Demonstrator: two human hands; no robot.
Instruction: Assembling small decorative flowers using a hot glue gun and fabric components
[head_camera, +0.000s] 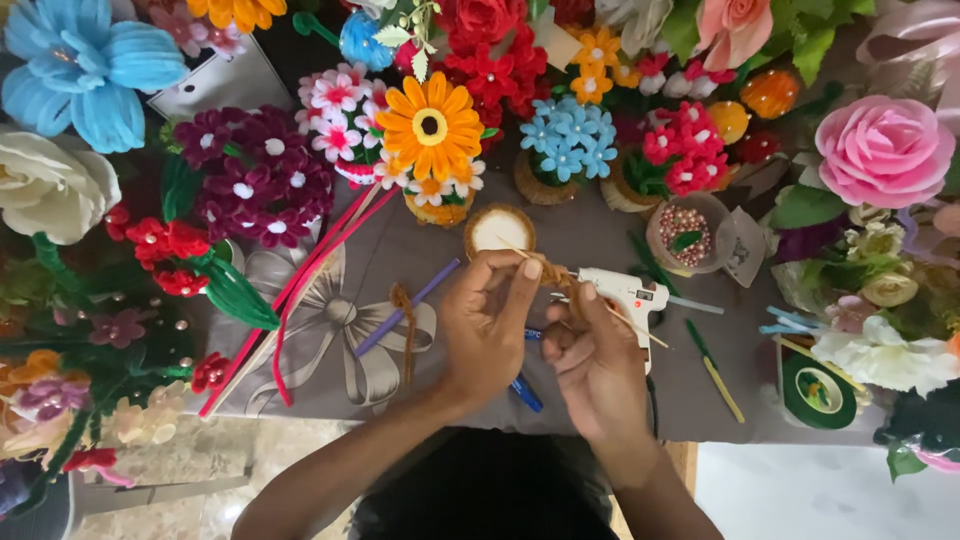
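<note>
Centre frame: left hand and right hand both pinch a brown pipe cleaner wound on a thin stick, just over the white glue gun. Grey table.

Grey cloth-covered table, glue gun, pipe cleaners, tape roll

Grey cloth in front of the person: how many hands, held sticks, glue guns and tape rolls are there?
Hands: 2 (left hand, right hand)
Brown-wrapped stick, pinched by both hands: 1
White glue gun: 1
Green tape roll: 1
Total: 5
</note>
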